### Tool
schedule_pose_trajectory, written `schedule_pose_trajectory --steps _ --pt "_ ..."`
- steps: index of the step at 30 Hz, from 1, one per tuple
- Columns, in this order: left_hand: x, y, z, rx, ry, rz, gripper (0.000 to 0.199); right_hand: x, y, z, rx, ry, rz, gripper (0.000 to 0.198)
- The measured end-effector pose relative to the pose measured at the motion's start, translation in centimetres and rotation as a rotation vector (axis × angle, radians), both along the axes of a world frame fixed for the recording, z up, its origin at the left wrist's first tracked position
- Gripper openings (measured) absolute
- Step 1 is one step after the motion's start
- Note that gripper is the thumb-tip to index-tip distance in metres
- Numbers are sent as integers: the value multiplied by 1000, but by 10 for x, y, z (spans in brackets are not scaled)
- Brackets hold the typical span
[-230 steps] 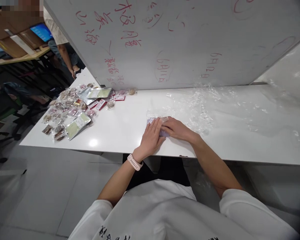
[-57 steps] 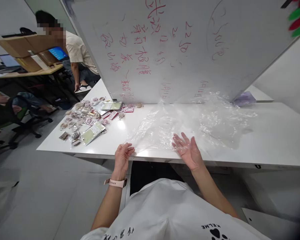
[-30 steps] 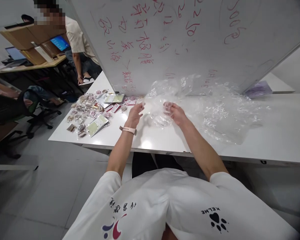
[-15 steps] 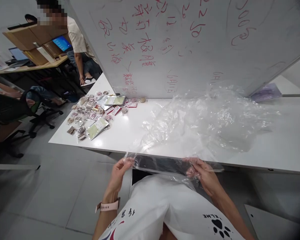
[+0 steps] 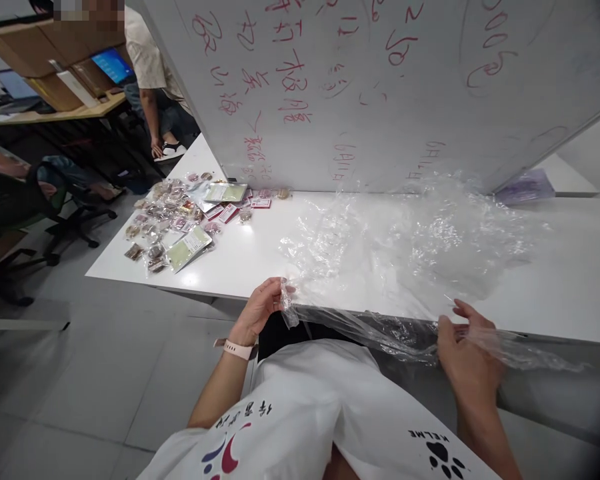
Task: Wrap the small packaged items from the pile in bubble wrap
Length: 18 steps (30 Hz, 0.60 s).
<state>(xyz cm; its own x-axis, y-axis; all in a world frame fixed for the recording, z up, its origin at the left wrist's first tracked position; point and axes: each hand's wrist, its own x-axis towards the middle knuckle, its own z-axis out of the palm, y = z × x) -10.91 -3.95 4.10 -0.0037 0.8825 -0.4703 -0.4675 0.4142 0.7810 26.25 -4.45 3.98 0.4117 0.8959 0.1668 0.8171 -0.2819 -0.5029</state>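
Tall white whiteboard w/ red handwriting stands along the far side. In front of it, a long glossy white table. Next down, a big sheet of clear, crinkled plastic film: most of it lies rumpled on the tabletop, near edge pulled over the front edge toward the person's white T-shirt. On the table's L end, a heap of small clear-wrapped snack packets, well apart from the film. Translucent purple plastic bundle sits by the board's R end.

Hands wide apart, film strung b/w them, sagging a bit. L hand, fingertips pinched on a gathered corner, just at the table edge. R hand curls round a bunched strip, a loose tail trailing past it; exact finger grip partly hidden.

Smallest: two pale-green flat pouches and red-and-white labelled cards in the heap.

To do it well, IMO: keep both grips level, take up slack gently, flatten bunched bits on R side, catch the tail, don't yank; thin film prob. creases & clings easily.
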Motion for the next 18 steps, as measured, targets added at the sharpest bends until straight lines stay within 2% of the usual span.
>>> schedule_pose_trajectory --steps 2,5,8,10,12,13,15,16,18 --pt "1 6 4 38 107 38 31 -6 5 11 152 -101 88 49" --pt "-8 8 9 139 213 113 37 -20 15 24 386 -219 164 47" --pt "-25 -2 10 305 138 15 47 -38 27 32 484 -147 302 39" --pt "-31 -11 7 479 5 -155 61 -51 40 35 411 54 446 32" --pt "-28 -15 6 606 -73 -364 70 -66 61 35 288 277 533 35" --pt "-23 -14 7 613 -61 -464 70 -73 75 34 239 356 552 41" --pt "-9 -7 10 514 65 -609 62 -90 109 30 166 419 580 61" --pt "-1 -2 12 450 161 -608 57 -98 126 28 126 415 594 73" --pt "11 10 13 380 399 -445 43 -111 155 23 17 409 611 85"
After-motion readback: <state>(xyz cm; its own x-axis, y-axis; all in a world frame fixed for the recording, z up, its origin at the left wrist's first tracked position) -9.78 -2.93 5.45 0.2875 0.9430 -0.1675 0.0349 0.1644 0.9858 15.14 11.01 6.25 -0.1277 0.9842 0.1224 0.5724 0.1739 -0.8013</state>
